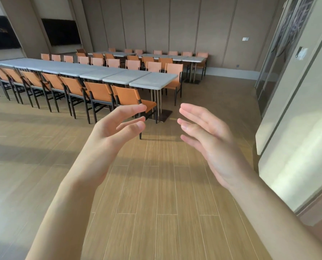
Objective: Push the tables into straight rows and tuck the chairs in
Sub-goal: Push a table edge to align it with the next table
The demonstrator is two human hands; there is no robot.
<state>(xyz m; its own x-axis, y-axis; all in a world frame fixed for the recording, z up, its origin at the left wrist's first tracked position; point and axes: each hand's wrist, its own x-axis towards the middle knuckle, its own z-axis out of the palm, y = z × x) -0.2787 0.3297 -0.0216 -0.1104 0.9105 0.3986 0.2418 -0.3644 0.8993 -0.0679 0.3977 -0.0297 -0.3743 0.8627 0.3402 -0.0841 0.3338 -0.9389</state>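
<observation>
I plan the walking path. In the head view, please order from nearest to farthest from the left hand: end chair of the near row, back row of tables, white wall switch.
1. End chair, just beyond the left hand.
2. Back row of tables, behind the near row.
3. White wall switch, on the far wall, right.

A banquet or meeting hall set with long rows of tables.

Grey-topped tables [92, 71] stand end to end in one long row across the left and centre of the frame, with matching orange chairs [102, 91] lined along both sides; a second row [162, 56] runs at the upper centre. Wood-plank flooring [156, 184], tall panelled walls [175, 25] at the top, and dark wall panels [61, 31] in the upper left complete the room.
</observation>
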